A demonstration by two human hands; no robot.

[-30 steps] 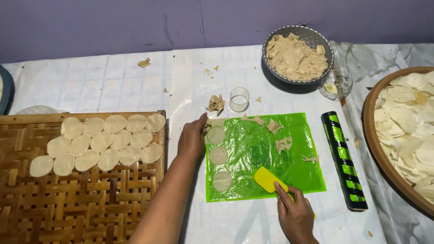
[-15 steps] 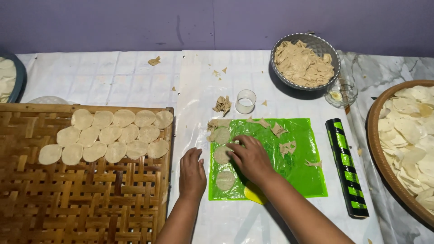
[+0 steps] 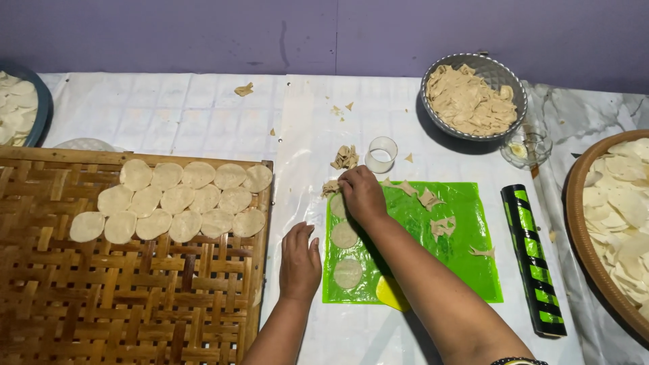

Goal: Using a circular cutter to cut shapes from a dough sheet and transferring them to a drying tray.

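Observation:
A green mat [image 3: 460,263] lies on the white table cover with three cut dough rounds down its left side: the top round [image 3: 337,207], the middle round [image 3: 343,234] and the bottom round [image 3: 348,274]. My right hand [image 3: 362,192] reaches across to the mat's top left corner. Its fingers are curled over the top round and a dough scrap [image 3: 330,187], and the grip is hidden. My left hand [image 3: 301,260] rests palm down on the cover just left of the mat, holding nothing. A yellow scraper [image 3: 391,295] lies on the mat's front edge, partly under my right forearm.
A woven bamboo tray [image 3: 135,304] at left carries rows of dough rounds [image 3: 176,199]. Behind the mat stand a clear ring cutter [image 3: 380,154], a metal bowl [image 3: 501,72] of dough scraps and a small glass dish [image 3: 526,145]. A green-black roller [image 3: 534,260] and a round wooden tray [image 3: 576,203] are at right.
My right hand let go of the yellow scraper and moved up to the mat's top left corner. My left hand drew back from that corner to rest beside the mat.

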